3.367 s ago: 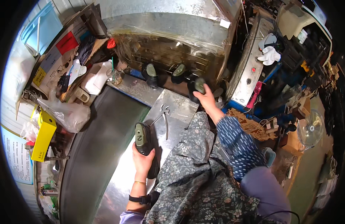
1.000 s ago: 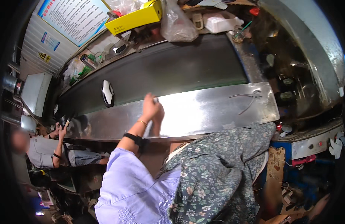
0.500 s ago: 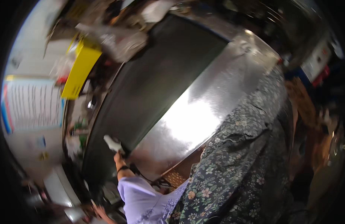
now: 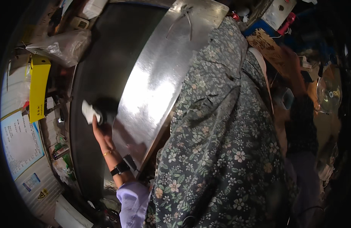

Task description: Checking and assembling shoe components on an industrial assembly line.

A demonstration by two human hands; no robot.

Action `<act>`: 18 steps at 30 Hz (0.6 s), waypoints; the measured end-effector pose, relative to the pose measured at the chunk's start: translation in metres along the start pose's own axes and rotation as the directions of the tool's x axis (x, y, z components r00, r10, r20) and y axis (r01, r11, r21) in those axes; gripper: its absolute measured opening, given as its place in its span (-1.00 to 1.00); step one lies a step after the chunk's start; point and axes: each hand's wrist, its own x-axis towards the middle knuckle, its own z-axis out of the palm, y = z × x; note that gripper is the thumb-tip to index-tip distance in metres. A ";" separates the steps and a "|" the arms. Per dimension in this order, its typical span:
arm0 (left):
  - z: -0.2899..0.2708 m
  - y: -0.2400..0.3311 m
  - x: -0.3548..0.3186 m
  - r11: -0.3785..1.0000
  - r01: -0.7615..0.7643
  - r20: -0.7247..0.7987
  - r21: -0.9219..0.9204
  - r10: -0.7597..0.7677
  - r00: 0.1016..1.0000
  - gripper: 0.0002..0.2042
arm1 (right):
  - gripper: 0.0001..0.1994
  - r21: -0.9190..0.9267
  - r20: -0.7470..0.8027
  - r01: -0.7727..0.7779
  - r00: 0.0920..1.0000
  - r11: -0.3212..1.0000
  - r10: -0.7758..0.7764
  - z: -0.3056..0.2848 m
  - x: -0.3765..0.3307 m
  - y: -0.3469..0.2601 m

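Shoe (image 4: 90, 112): white face, black body; black outline hard to separate from dark belt (image 4: 103, 68). Slanted, white face on the left, black part toward metal plate (image 4: 145, 83). Gripped by left hand (image 4: 102, 131), over belt; can't tell if touching it.

- Yellow rectangular cardboard box (image 4: 39, 91), left of and beyond the left hand (image 4: 102, 132)
- Crumpled clear plastic bag (image 4: 71, 47), farther beyond that hand
- Round translucent fan (image 4: 330, 94), well to its right
- Blue-edged white notice (image 4: 20, 138), to its left
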 end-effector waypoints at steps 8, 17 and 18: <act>0.298 -0.124 -0.076 0.878 -0.313 0.727 0.361 -0.055 0.684 -0.55 | -0.49 0.917 0.095 0.099 0.886 0.385 -0.455 0.002 0.028 -0.262; 0.386 -0.162 -0.138 0.121 -0.884 0.883 0.451 -0.207 0.422 -0.02 | -0.74 0.557 -0.219 0.493 0.863 0.668 -0.455 0.035 -0.044 -0.219; 0.401 -0.162 -0.141 0.120 -0.814 0.812 0.568 -0.241 0.531 -0.13 | -0.73 0.422 -0.054 0.506 0.843 0.753 -0.536 0.043 -0.050 -0.222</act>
